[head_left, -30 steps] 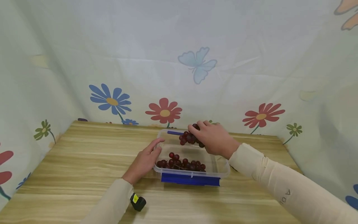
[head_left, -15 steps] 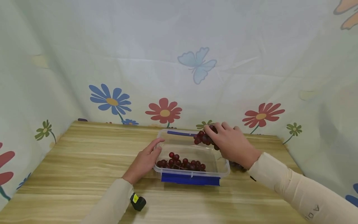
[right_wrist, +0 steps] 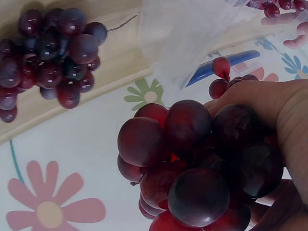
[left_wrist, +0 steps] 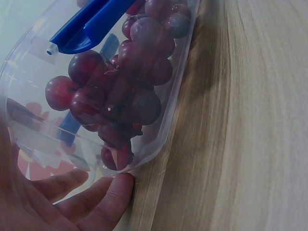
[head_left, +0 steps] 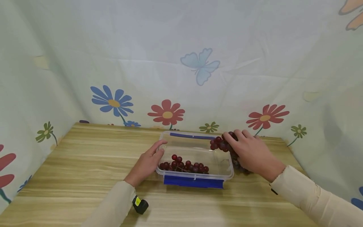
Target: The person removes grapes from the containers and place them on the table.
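A clear plastic food container [head_left: 195, 177] with blue clip flaps stands lidless on the table. Along its near side lies a bunch of red grapes [head_left: 185, 166], seen through the wall in the left wrist view. My left hand [head_left: 147, 162] rests against the container's left side, fingers extended; its fingertips [left_wrist: 113, 197] touch the lower corner. Over the container's right rear corner, my right hand [head_left: 253, 154] grips a second bunch of grapes [head_left: 219, 144], which fills the right wrist view. A third bunch [right_wrist: 55, 53] lies on the table right of the container, mostly hidden by that hand in the head view.
The wood-patterned table [head_left: 93, 157] ends at a pale curtain [head_left: 141, 63] printed with flowers and a butterfly, which rises behind and at both sides. A small black device [head_left: 140, 205] sits at the left wrist.
My right hand has carried its grape bunch rightward, from over the container's middle to its right rear corner. The grapes beside the container came partly into view. My left hand has stayed put.
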A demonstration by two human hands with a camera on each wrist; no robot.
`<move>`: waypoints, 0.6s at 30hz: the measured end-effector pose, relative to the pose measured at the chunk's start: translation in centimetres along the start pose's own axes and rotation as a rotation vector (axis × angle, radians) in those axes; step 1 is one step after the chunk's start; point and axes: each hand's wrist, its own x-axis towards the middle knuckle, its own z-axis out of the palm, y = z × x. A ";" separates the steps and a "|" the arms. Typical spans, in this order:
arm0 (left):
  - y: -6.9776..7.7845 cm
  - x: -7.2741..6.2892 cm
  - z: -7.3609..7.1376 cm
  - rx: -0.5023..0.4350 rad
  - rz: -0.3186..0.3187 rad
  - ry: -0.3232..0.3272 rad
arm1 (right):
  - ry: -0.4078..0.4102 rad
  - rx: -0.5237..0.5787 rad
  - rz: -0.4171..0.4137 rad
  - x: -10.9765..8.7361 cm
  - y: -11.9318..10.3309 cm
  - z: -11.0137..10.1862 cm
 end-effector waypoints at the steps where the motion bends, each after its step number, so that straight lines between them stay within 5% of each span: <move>1: 0.0 0.0 0.0 -0.002 0.001 0.003 | -0.001 0.003 0.005 -0.3 0.1 0.0; 18: 0.0 0.0 0.1 -0.030 0.016 0.018 | -0.063 0.120 0.149 -5.0 3.3 1.2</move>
